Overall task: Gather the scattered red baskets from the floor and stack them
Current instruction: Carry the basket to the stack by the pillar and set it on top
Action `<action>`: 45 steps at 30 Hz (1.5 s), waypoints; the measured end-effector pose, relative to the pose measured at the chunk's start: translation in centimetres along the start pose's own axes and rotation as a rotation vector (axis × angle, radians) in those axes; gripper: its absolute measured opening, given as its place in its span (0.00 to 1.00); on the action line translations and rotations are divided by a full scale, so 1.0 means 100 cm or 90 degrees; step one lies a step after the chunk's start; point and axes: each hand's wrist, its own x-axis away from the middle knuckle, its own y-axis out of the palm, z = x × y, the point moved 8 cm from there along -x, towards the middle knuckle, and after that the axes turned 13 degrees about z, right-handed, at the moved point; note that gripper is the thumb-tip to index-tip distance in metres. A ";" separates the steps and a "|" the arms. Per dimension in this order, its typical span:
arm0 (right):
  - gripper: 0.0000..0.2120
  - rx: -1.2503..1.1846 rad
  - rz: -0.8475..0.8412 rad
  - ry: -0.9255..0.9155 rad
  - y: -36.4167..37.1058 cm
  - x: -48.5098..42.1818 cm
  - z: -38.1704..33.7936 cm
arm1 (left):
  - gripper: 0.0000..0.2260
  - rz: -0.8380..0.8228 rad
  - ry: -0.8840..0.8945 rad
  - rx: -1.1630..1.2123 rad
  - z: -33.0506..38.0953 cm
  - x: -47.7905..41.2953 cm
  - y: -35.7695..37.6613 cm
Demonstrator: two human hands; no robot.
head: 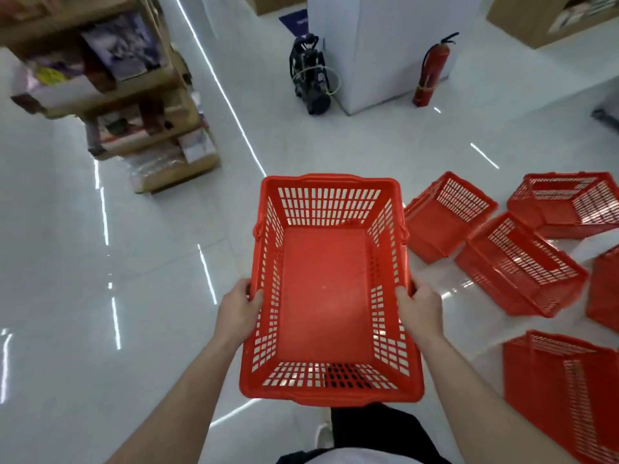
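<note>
My left hand (239,308) and right hand (420,308) are each closed over a long side rim of 1 red basket (323,296), thumbs hooked inside the mesh walls, fingers wrapped underneath. The basket is upright, open side facing me, empty, and held level in front of my waist above the glossy white floor (100,262).

To the right of my right hand, the other baskets lie scattered on the floor. The nearest tipped basket (445,219) rests on its side just beyond my right wrist. Past it lies a second tipped basket (522,266), and farther right a third basket (569,205). A large basket (562,386) sits close by my right forearm, and 1 more is cut off at the right edge; I cannot tell how it lies.

This looks like the carrying step: 1 basket gathered, no stack begun that I can see. Next, I judge, I must set this basket down upright as a base, or lower it squarely into another upright basket, aligning rims so it nests.
</note>
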 end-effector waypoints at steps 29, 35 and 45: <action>0.11 -0.143 0.261 0.566 0.291 -0.024 0.108 | 0.16 -0.425 0.329 -0.315 0.043 -0.378 0.302; 0.12 -0.158 0.274 0.630 0.351 -0.008 0.164 | 0.16 -0.466 0.353 -0.329 -0.017 -0.390 0.368; 0.34 -0.005 0.066 0.613 0.324 0.012 0.186 | 0.28 -0.513 0.393 -0.387 0.013 -0.328 0.354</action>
